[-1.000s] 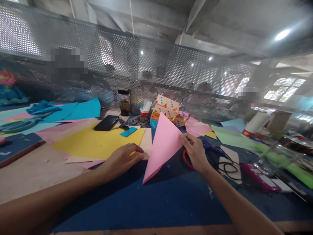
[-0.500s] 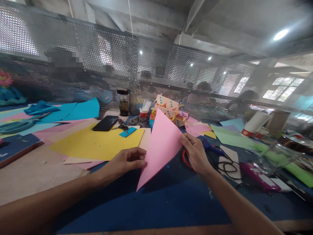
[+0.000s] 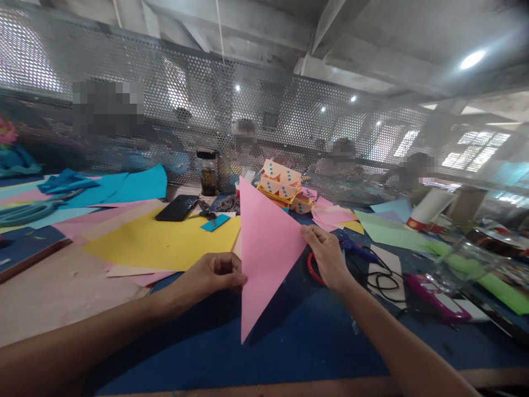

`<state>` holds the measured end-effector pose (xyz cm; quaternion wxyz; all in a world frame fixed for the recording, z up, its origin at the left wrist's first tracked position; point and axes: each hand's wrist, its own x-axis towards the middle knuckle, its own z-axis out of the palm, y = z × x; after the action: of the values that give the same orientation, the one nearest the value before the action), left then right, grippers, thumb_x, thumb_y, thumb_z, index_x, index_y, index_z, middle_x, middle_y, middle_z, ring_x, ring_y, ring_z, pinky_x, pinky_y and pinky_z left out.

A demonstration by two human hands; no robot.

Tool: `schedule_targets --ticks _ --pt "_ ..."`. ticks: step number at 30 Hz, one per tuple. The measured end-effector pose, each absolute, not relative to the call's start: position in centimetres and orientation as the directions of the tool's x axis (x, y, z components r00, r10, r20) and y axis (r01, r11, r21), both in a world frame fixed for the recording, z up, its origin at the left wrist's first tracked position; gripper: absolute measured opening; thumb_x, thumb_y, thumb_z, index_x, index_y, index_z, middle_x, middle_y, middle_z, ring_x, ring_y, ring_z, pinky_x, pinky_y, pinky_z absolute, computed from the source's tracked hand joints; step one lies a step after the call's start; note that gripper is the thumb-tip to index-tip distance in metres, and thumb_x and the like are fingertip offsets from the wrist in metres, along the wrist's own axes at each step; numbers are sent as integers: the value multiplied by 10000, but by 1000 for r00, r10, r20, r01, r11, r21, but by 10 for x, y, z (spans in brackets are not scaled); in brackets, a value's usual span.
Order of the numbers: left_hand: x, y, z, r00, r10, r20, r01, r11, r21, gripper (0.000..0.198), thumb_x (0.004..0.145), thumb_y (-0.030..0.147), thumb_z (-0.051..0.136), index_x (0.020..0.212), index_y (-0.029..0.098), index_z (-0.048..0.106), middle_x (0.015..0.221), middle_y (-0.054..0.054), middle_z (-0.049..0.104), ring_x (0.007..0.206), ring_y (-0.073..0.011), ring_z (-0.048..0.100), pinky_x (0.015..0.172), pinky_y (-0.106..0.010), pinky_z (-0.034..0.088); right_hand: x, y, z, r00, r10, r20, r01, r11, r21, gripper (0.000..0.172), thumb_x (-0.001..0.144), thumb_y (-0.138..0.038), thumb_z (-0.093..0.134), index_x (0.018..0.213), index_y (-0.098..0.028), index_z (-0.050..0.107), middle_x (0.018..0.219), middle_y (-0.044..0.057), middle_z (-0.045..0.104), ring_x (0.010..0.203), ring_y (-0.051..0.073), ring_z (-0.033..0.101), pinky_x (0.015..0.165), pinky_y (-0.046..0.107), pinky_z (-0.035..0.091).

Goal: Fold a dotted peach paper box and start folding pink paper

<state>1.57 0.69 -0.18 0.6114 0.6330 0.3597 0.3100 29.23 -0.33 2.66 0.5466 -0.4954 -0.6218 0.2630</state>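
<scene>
A pink sheet of paper point(image 3: 266, 253), triangular in outline, is held up between my two hands above the blue table top point(image 3: 198, 353). My left hand point(image 3: 221, 273) pinches its left edge, which stands nearly upright, between thumb and fingers. At the right corner, my right hand point(image 3: 324, 251) grips the paper with the thumb in front. The lower tip of the paper points down toward the table. Just behind my right hand lies something with a red loop point(image 3: 314, 270), partly hidden, perhaps a scissors handle.
Yellow paper point(image 3: 165, 237), a black phone point(image 3: 177, 208) and keys point(image 3: 209, 214) lie left of centre. Teal scissors point(image 3: 33, 210) rest farther left. A dark-lidded jar point(image 3: 207, 173) stands behind. To the right are a blue glue gun point(image 3: 359, 248), its cable and a clear container point(image 3: 457, 264).
The pink paper has turned, so its left edge is now nearly vertical. Its top corner has swung left and its bottom tip right and lower. Both hands keep hold of it.
</scene>
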Motion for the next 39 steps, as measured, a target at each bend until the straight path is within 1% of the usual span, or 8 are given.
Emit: schedule_targets --ticks 9,13,16,20,25,30,35,39 --pt "17 7 -5 572 817 -69 41 56 998 258 677 325 875 707 204 650 687 10 666 700 -175 647 752 -333 549 291 -3 27 97 901 422 330 371 -868 502 899 -637 601 652 -206 528 649 -28 418 635 139 360 595 283 301" --pt "16 9 -7 565 824 -48 28 39 999 281 712 387 856 701 204 643 698 4 667 698 -176 645 751 -337 550 292 -4 25 98 901 423 298 379 -876 535 947 -675 500 697 -208 576 671 -3 533 663 165 461 623 294 371" --pt "15 12 -11 539 841 -38 27 27 999 289 720 412 853 721 204 653 709 4 678 705 -174 650 752 -325 545 292 -5 25 35 906 421 254 399 -881 478 958 -637 515 799 -204 641 756 15 614 739 183 534 681 295 423" --pt "15 15 -14 545 837 -52 35 39 999 321 716 430 857 733 192 642 711 -3 693 706 -172 654 753 -323 541 288 -9 29 -15 911 413 252 403 -880 361 905 -551 651 904 -191 682 814 6 635 773 173 562 714 277 447" --pt "15 10 -6 532 846 -21 50 -6 999 334 765 465 811 840 173 667 784 -28 718 701 -159 628 701 -287 505 285 -10 30 -25 914 405 269 396 -878 337 884 -511 676 881 -174 691 765 -4 614 725 159 550 655 255 432" --pt "12 7 1 518 853 66 79 -125 989 292 859 444 737 760 174 687 692 4 670 657 -126 576 655 -244 452 287 -9 28 -25 908 419 280 408 -869 310 894 -483 671 830 -180 659 738 -14 593 687 143 535 630 246 416" --pt "12 10 2 510 857 73 65 -123 990 272 863 434 742 786 176 706 687 6 674 634 -127 608 642 -248 469 289 -10 31 -13 895 446 306 428 -851 361 902 -466 681 692 -187 587 621 -40 513 606 114 463 591 240 357" --pt "12 9 7 443 891 99 28 -123 992 277 823 442 778 816 173 714 695 12 672 606 -125 619 621 -250 484 290 -11 32 -17 894 449 303 432 -849 379 925 -482 663 689 -194 585 541 -66 448 519 97 386 532 244 306"
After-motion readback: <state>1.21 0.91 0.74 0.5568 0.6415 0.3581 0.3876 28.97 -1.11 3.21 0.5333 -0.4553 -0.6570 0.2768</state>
